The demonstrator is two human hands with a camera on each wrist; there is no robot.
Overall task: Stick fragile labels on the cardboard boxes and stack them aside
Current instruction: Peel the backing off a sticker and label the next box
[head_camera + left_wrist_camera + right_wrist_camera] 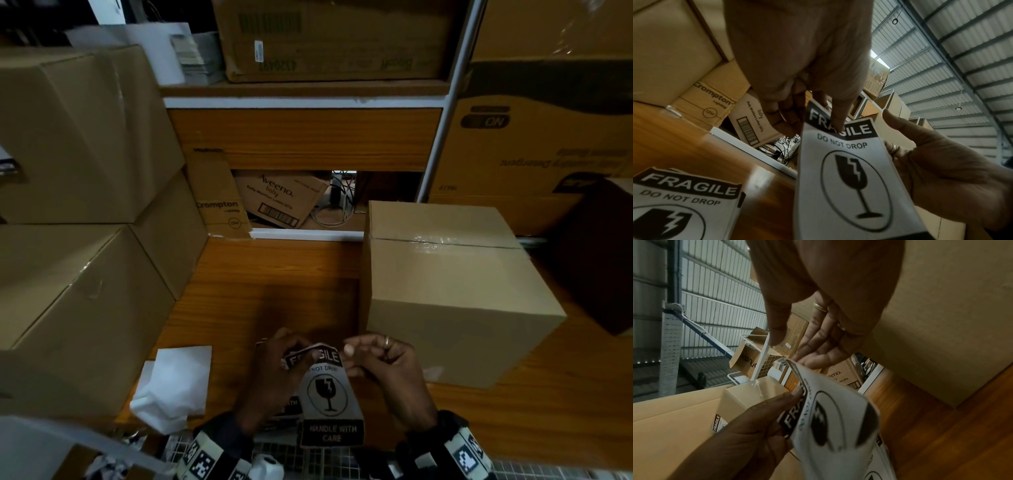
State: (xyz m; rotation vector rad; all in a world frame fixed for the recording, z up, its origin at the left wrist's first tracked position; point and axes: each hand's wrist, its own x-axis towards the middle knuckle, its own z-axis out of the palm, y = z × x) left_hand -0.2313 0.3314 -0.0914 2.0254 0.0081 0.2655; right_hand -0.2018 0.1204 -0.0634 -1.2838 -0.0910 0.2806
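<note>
Both hands work at 6 o'clock over the wooden table (274, 274). Left hand (274, 373) pinches the top edge of the fragile label (329, 390); right hand (387, 363) has loosely curled fingers at the label's upper right corner, grip uncertain. Sealed cardboard box (445, 284) stands at 2 o'clock, contents hidden. Stacked boxes (75, 274) occupy 9 o'clock. Spare labels (680, 206) lie beneath.
</note>
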